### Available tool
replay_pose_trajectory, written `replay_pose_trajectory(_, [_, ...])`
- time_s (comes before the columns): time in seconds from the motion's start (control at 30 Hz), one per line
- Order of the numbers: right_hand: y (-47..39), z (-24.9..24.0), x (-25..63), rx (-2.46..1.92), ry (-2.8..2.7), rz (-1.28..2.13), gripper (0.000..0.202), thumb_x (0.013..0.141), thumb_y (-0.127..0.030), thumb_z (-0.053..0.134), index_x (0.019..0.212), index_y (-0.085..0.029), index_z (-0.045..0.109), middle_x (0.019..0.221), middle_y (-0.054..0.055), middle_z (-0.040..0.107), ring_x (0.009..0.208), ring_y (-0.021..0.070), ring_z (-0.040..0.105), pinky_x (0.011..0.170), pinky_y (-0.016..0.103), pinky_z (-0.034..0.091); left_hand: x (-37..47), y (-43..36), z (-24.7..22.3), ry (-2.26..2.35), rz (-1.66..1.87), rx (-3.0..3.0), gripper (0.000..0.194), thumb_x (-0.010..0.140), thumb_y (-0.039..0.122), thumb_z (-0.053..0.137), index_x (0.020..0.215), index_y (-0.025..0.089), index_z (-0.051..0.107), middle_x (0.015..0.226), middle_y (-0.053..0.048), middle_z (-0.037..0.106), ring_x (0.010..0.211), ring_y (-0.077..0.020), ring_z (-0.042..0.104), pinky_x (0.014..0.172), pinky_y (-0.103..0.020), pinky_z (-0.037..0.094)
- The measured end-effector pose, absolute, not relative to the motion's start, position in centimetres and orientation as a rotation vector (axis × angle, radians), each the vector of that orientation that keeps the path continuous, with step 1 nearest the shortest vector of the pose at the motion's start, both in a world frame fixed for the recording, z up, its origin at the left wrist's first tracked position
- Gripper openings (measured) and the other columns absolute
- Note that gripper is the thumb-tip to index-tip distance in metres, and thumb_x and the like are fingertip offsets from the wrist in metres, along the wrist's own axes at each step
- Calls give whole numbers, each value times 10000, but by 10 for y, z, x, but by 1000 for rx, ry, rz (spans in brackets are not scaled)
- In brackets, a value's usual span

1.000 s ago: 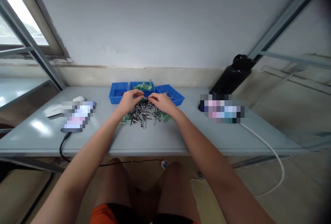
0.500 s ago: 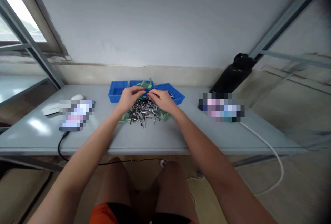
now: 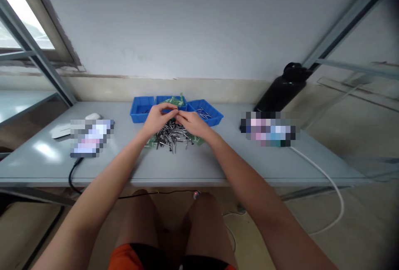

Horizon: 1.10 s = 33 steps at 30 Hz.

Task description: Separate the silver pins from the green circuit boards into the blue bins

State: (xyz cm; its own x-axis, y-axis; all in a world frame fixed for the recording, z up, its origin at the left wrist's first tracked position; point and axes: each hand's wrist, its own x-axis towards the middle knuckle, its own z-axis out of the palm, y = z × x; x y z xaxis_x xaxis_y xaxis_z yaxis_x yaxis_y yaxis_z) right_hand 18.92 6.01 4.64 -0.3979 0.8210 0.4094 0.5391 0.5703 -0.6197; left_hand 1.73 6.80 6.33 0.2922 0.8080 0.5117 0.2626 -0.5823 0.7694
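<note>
My left hand [image 3: 158,118] and my right hand [image 3: 192,122] meet fingertip to fingertip above a heap of metal screws [image 3: 172,138]. Both are closed in a pinch; whatever lies between the fingertips is too small and hidden to name. Green plastic film [image 3: 151,141] shows at the edges of the heap. Behind the hands stand three blue bins: the left bin [image 3: 137,117] holds a few dark pieces, the middle bin [image 3: 160,98] has green plastic in it, and the angled right bin [image 3: 215,121] holds several long, thin screws.
A phone [image 3: 93,138] with a black cable and a white mouse-like object [image 3: 92,116] lie on the left of the grey table [image 3: 181,170]. At right, a black bottle [image 3: 282,91] leans near another blurred device [image 3: 269,131] with a white cable. A wall rises behind.
My hands have drawn together until the fingertips touch. My right hand has shifted slightly left and down, so more of the right bin's screws show.
</note>
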Motion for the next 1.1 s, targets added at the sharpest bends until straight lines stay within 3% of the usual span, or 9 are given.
replay_pose_trajectory(0.27, [65, 48, 197, -1057, -1919, 596, 249, 886, -357, 482, 826, -182, 649, 782, 32, 670, 700, 139, 588, 684, 272, 431, 13, 75, 54, 1172, 1183, 2276, 85, 795, 222, 616, 828, 146, 633, 799, -34, 690, 725, -134, 616, 710, -257, 496])
replay_pose_trajectory(0.43, [64, 47, 196, -1084, -1950, 679, 211, 835, -363, 560, 831, -173, 653, 775, 33, 663, 701, 138, 573, 652, 269, 419, 13, 76, 49, 1119, 1093, 2434, 88, 784, 160, 578, 836, 154, 649, 842, -32, 703, 763, -132, 630, 726, -246, 496])
replay_pose_trajectory(0.63, [67, 44, 195, -1066, -1943, 810, 209, 838, -348, 533, 805, -175, 648, 754, 26, 662, 674, 133, 573, 624, 266, 421, 14, 78, 48, 1071, 1124, 2464, 87, 794, 193, 594, 817, 168, 675, 832, -31, 707, 769, -140, 642, 707, -246, 511])
replay_pose_trajectory(0.9, [72, 45, 198, -1059, -1753, 837, 130, 823, -268, 539, 768, -182, 619, 729, 27, 654, 638, 129, 578, 623, 273, 450, 12, 81, 46, 1031, 1219, 2388, 189, 843, 240, 585, 982, 183, 700, 953, -57, 715, 835, -150, 651, 727, -262, 529])
replay_pose_trajectory(1.1, [68, 45, 196, -1025, -1818, 1012, 146, 847, -281, 519, 809, -179, 617, 756, 21, 646, 617, 106, 549, 586, 251, 440, 9, 82, 48, 977, 1149, 2552, 151, 857, 219, 562, 908, 197, 702, 895, -45, 707, 836, -156, 638, 731, -269, 513])
